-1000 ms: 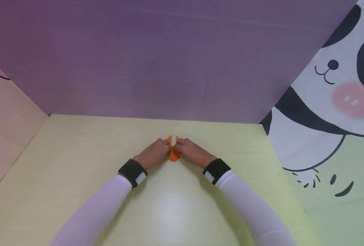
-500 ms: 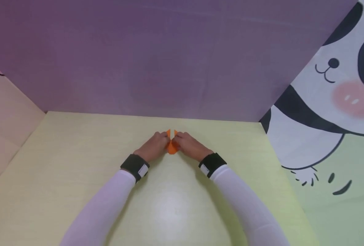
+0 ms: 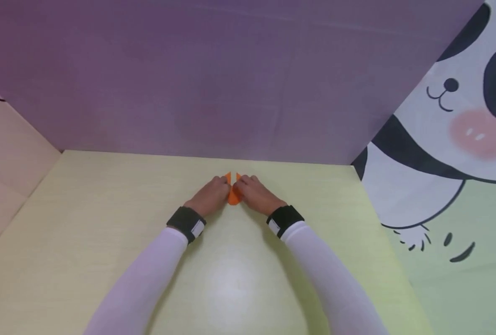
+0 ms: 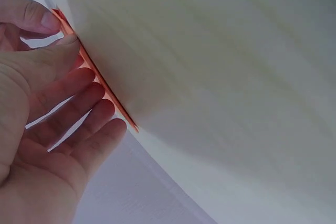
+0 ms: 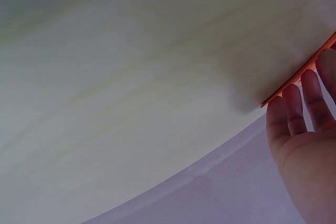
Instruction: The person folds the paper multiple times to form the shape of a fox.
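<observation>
A small piece of folded orange paper [image 3: 233, 198] sits between both hands near the far side of the table. Its far end splits into two points with a slot between them; the near end is blunt. My left hand [image 3: 210, 197] pinches its left side, thumb on the near face and fingers behind. The right hand [image 3: 258, 194] grips the right side, its fingers covering much of that half. From the left wrist, the paper [image 4: 101, 81] appears as a thin, layered edge. Fingertips line up along the paper [image 5: 298, 78] in the right wrist view.
The pale wooden table [image 3: 231, 279] spreads around the hands. Behind it rises a purple wall [image 3: 214, 83], with a panda-printed panel [image 3: 424, 153] on the right and a pinkish panel [image 3: 5, 167] on the left. Black bands [image 3: 186, 224] circle both wrists.
Both hands have shifted slightly away from the body, toward the purple wall, carrying the orange paper along. The forearms have drawn a little closer together. Their hold looks the same.
</observation>
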`<control>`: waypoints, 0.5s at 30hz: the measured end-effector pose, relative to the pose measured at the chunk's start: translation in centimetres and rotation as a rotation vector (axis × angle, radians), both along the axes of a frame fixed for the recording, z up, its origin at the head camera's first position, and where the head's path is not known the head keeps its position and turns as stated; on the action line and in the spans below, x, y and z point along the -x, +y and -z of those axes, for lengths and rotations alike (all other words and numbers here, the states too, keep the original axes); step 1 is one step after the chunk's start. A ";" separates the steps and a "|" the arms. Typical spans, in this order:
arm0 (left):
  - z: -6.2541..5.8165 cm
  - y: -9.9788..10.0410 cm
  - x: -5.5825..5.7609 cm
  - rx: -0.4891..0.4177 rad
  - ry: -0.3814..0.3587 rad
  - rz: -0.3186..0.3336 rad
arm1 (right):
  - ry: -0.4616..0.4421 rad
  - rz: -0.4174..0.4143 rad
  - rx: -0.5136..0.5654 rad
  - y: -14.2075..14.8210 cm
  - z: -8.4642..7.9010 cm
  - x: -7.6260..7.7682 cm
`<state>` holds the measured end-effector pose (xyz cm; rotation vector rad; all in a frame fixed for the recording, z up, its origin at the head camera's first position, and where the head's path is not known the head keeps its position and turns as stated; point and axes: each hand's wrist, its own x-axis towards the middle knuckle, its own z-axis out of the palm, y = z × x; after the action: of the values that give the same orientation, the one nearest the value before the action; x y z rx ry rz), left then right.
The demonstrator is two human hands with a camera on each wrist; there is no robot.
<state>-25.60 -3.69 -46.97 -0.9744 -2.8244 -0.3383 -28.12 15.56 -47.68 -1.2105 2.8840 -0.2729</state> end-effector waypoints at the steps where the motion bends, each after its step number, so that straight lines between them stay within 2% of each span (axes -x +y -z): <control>1: 0.0 0.0 0.0 0.005 0.006 0.000 | -0.008 0.010 0.003 0.0 0.0 0.0; 8: 0.3 0.2 0.1 0.061 0.055 0.014 | 0.001 0.019 -0.011 0.2 0.3 -0.1; 15: 0.7 0.2 0.0 0.007 0.044 0.037 | 0.042 0.025 -0.035 0.4 -0.1 -0.7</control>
<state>-25.60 -3.45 -47.62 -1.0243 -2.7727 -0.3074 -27.46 16.01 -47.63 -1.1893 2.9285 -0.1992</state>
